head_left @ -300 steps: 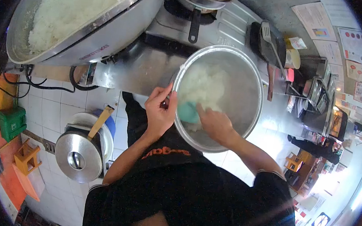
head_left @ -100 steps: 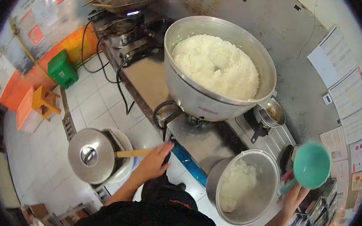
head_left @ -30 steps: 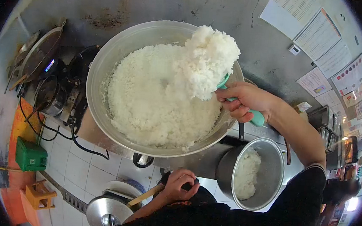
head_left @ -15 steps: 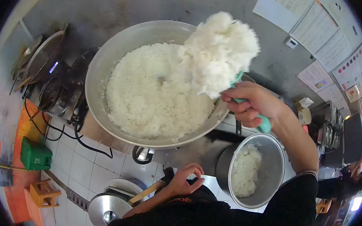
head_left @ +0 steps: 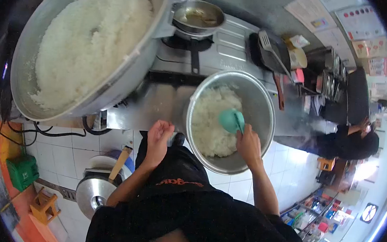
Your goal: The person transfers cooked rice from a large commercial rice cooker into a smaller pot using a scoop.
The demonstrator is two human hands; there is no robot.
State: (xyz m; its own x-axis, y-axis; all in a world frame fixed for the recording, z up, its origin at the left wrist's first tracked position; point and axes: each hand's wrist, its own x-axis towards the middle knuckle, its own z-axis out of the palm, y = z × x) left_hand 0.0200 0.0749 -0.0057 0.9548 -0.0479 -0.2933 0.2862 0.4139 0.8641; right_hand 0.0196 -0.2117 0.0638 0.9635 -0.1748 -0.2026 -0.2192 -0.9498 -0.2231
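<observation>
My right hand (head_left: 248, 146) grips the handle of a turquoise scoop (head_left: 231, 120). The scoop sits inside a deep metal pot (head_left: 264, 99), its rounded back facing up over the white cooked rice (head_left: 209, 122). My left hand (head_left: 159, 139) is just left of this pot, holding nothing, with its fingers loosely bent and a little apart. To the upper left stands a much larger metal pan (head_left: 136, 66), its broad bed of cooked rice (head_left: 90, 44) showing a small hollow near the middle.
Behind the pot is a gas stove (head_left: 229, 39) carrying a small frying pan (head_left: 201, 17). A black pan with a slotted turner (head_left: 272, 47) lies to its right. Below left on the tiled floor is a metal lid (head_left: 94, 195) near a wooden handle. Another person (head_left: 360, 143) is at far right.
My right hand has brought the scoop down from above the large pan into the deep pot; the big heap of rice is off it. The view has swung right.
</observation>
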